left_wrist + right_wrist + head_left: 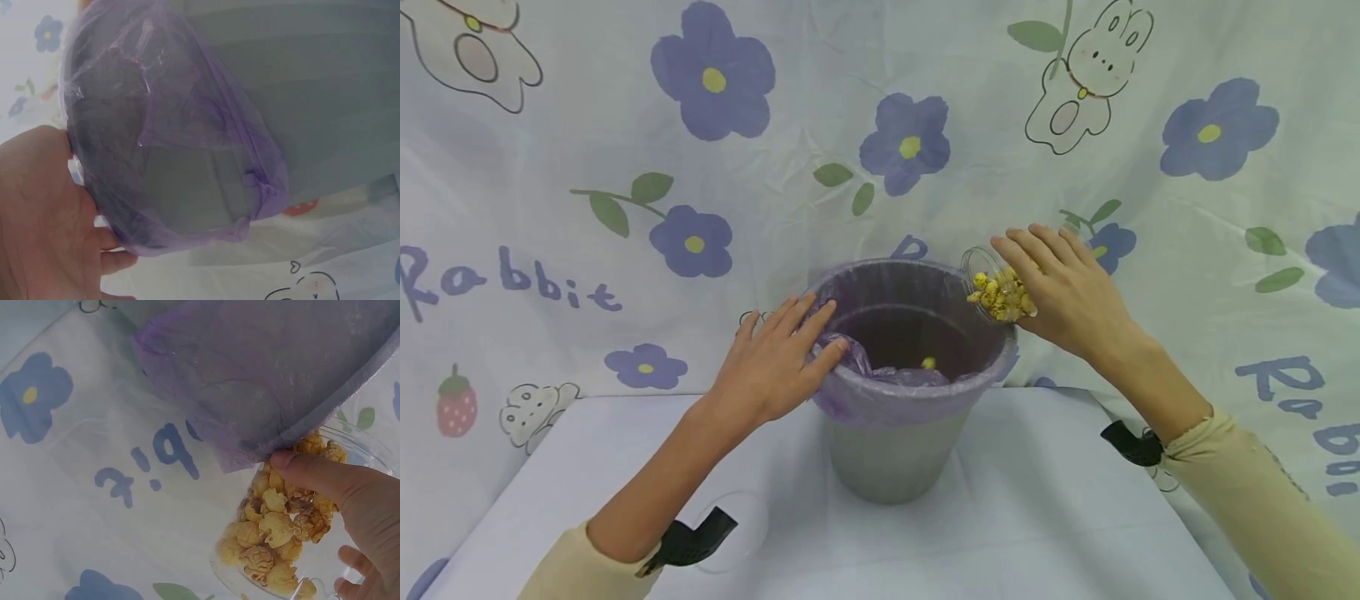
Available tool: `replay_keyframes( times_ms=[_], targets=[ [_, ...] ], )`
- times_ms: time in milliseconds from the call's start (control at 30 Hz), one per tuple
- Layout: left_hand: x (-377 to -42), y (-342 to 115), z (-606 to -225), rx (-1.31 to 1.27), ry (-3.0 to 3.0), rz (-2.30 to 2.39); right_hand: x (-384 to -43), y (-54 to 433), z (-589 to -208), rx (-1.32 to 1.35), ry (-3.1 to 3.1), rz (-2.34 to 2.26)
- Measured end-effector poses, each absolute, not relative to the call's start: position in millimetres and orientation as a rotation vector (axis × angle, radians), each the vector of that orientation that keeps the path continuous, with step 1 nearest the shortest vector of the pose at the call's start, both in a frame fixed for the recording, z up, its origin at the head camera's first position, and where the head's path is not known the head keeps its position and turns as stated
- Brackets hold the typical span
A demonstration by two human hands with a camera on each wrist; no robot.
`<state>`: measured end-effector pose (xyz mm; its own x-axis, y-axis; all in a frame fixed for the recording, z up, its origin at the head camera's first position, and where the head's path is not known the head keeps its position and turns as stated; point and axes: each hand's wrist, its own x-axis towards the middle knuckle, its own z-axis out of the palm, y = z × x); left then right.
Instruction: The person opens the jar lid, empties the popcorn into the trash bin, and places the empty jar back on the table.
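Observation:
A grey bin [891, 462] stands on the white table, its rim wrapped in a thin purple plastic bag [917, 406]. My left hand [775, 360] rests on the bin's left rim over the bag, fingers fairly straight and spread. With my right hand [1075, 296] I grip a clear jar [967, 260] at the right rim, tipped so that its mouth faces the bin's opening. Yellow popcorn [275, 528] fills much of the jar, as the right wrist view shows, with the thumb across its side. One popcorn piece [928, 363] shows inside the bin.
Behind the table hangs a pale cloth [805, 108] with blue flowers, rabbits and lettering. A clear round lid-like disc [737, 533] lies on the table [1045, 483] near the left forearm. Black wrist mounts [696, 537] sit at both sleeves.

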<state>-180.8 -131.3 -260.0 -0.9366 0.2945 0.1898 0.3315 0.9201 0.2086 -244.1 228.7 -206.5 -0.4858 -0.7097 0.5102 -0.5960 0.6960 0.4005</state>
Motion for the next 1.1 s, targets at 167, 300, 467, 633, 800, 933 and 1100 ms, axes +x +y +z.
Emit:
replay_keyframes(
  times_ms=[167, 300, 467, 633, 800, 933, 1100],
  targets=[
    [-180.5, -131.5, -260.7, -0.478, -2.921, -0.359, -245.0, 227.0, -206.2, 0.993, -2.244, -0.250],
    [-180.3, -131.6, -261.0, -0.478, -2.920, -0.367, -245.3, 225.2, -205.4, 1.000, -2.246, -0.275],
    [-180.4, -131.7, -261.2, -0.481, -2.920, -0.365, -245.2, 223.9, -204.6, 1.010, -2.221, -0.292],
    [-181.1, -131.4, -261.2, -0.486, -2.914, -0.363, -246.2, 222.7, -203.1, 1.022, -2.197, -0.308],
    [-181.3, -131.3, -261.2, -0.486, -2.912, -0.361, -246.5, 221.3, -202.3, 1.027, -2.196, -0.327],
    [-181.4, -131.3, -261.3, -0.485, -2.913, -0.363, -246.7, 219.6, -202.1, 1.028, -2.191, -0.358],
    [-181.7, -131.5, -261.7, -0.483, -2.912, -0.363, -247.5, 217.4, -202.2, 1.028, -2.168, -0.388]
  ],
)
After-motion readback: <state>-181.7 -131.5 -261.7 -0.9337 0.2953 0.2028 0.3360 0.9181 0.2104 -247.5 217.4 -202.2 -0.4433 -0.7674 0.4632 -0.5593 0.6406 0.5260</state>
